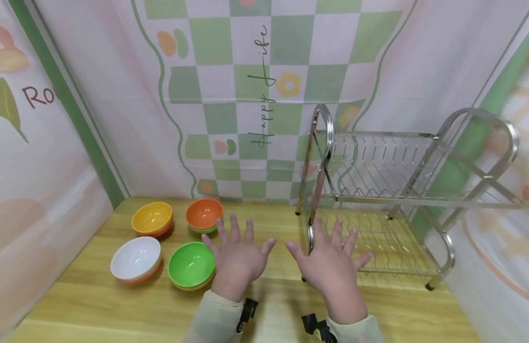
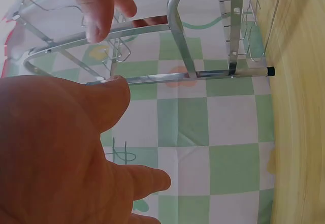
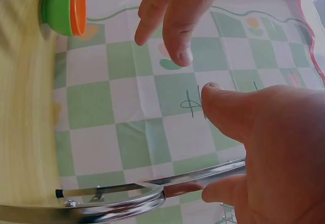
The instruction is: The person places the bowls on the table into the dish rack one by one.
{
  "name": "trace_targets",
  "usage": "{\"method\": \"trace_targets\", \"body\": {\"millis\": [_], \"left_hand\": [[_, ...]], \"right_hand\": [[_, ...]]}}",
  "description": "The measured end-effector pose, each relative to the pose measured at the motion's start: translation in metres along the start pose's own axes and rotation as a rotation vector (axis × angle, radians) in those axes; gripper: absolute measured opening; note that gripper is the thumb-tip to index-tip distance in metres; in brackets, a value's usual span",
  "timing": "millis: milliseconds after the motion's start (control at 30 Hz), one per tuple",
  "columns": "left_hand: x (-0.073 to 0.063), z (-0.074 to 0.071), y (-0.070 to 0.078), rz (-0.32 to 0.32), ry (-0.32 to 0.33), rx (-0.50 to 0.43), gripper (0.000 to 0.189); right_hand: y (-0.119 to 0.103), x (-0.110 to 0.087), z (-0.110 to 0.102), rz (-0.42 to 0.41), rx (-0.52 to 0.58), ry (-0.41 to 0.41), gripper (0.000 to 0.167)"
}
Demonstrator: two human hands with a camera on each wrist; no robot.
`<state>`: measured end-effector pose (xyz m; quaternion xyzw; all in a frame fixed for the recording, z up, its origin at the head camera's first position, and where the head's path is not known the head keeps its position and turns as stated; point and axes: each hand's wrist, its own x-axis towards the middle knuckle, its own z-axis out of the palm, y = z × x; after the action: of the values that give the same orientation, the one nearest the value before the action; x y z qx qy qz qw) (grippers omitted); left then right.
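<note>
My left hand is held over the table with its fingers spread and nothing in it. Beside it on the right, my right hand is spread the same way, in front of the metal dish rack. Nearest the left hand is a green bowl, stacked on a yellowish one. Behind it stands an orange bowl in a green one. Farther left, a yellow bowl and a white bowl each sit in an orange bowl. In the right wrist view, the orange and green stack shows at upper left.
The two-tier rack stands on the right of the wooden table, its wire shelves holding no dishes. A checkered cloth hangs behind the table. Cloth walls rise on the left and right.
</note>
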<state>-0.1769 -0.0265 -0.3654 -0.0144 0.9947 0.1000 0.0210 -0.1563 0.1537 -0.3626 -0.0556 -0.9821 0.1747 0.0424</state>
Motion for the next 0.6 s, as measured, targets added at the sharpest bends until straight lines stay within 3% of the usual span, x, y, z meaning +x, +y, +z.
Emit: {"method": "trace_targets", "body": {"millis": [600], "left_hand": [[0.0012,0.0027,0.0038,-0.002,-0.017,0.014,0.086]], "right_hand": [[0.0003,0.0022,0.0028,0.004,0.012,-0.011,0.112]]}}
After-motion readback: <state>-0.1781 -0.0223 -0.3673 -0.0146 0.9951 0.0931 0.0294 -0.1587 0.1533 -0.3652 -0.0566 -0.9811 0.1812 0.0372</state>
